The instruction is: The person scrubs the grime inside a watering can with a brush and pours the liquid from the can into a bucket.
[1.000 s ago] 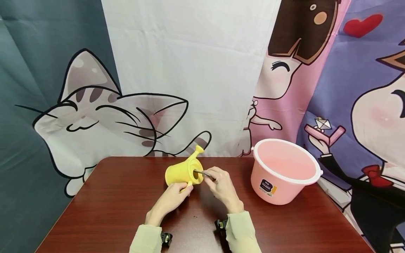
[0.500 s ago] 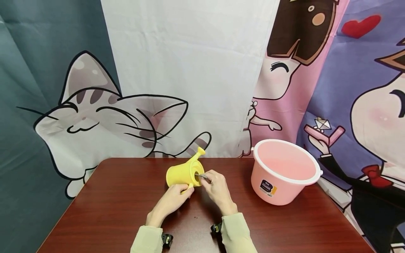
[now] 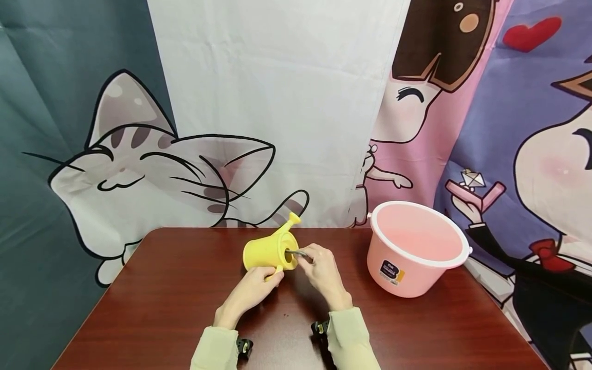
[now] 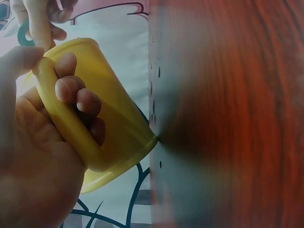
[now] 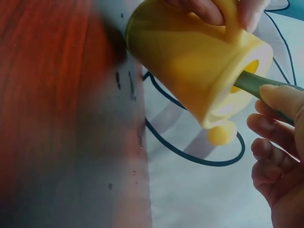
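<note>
A yellow watering can is tilted on its side above the brown table, its mouth turned to the right. My left hand grips the can's handle, fingers curled through the loop in the left wrist view. My right hand pinches a slim grey-green handle between thumb and fingers. That handle runs through the round opening into the can; its far end is hidden inside, so the tool's kind does not show. The can's spout points up and away.
A pink bucket with a white rim stands at the table's right side. The brown table carries small drops or specks near the hands. A printed cartoon curtain hangs behind the far edge.
My right hand moved in toward the can with the grey-green handle, then drew back to the right. The can and left hand stay almost in place.
</note>
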`<state>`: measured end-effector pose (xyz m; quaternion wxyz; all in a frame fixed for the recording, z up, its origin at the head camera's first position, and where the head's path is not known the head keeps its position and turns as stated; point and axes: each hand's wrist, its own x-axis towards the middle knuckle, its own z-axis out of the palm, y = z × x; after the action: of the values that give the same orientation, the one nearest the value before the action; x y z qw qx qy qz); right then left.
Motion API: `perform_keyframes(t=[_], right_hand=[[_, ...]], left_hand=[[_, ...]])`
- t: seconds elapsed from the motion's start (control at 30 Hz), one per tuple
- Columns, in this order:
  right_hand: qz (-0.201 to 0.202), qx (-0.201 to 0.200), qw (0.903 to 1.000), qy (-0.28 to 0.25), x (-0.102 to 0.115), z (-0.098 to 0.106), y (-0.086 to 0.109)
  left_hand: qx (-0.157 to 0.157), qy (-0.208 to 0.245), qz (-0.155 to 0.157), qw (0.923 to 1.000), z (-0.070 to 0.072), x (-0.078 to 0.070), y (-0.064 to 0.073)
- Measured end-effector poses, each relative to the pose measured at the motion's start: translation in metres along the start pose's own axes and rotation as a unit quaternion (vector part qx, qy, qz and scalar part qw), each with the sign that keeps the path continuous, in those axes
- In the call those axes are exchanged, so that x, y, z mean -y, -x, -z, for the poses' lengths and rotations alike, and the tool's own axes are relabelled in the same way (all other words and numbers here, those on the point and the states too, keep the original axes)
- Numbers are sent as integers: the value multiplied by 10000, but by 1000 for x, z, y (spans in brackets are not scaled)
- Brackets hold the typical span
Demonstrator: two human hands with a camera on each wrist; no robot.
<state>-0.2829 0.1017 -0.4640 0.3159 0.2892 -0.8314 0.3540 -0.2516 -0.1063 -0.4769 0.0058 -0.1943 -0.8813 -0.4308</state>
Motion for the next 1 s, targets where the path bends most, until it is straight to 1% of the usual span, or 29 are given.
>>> perform_keyframes(t=[0.23, 0.37, 0.47, 0.53, 0.63, 0.73, 0.83, 1.0], right_hand=[[98, 118, 9999, 72, 2, 13, -5], [259, 132, 9996, -44, 5, 20, -8], [350, 157, 9992, -135, 6, 22, -9], [315, 166, 9993, -137, 6, 20, -9], [43, 136, 9999, -43, 6, 16, -7], [-387, 88, 9989, 250, 6, 9, -4], [-733, 160, 9957, 536, 9, 2, -1], [-956, 459, 9915, 753, 12, -8, 2]], left_hand=[[-24, -34, 29, 10000, 1, 2, 1], [-2, 35, 93, 10000, 2, 3, 2], [30, 55, 128, 9999, 2, 4, 4], [29, 50, 118, 9999, 2, 4, 4], [3, 11, 60, 10000, 2, 4, 3], [-17, 21, 42, 10000, 1, 3, 1], [-12, 34, 39, 10000, 0, 2, 1], [-25, -6, 7, 10000, -1, 1, -1]])
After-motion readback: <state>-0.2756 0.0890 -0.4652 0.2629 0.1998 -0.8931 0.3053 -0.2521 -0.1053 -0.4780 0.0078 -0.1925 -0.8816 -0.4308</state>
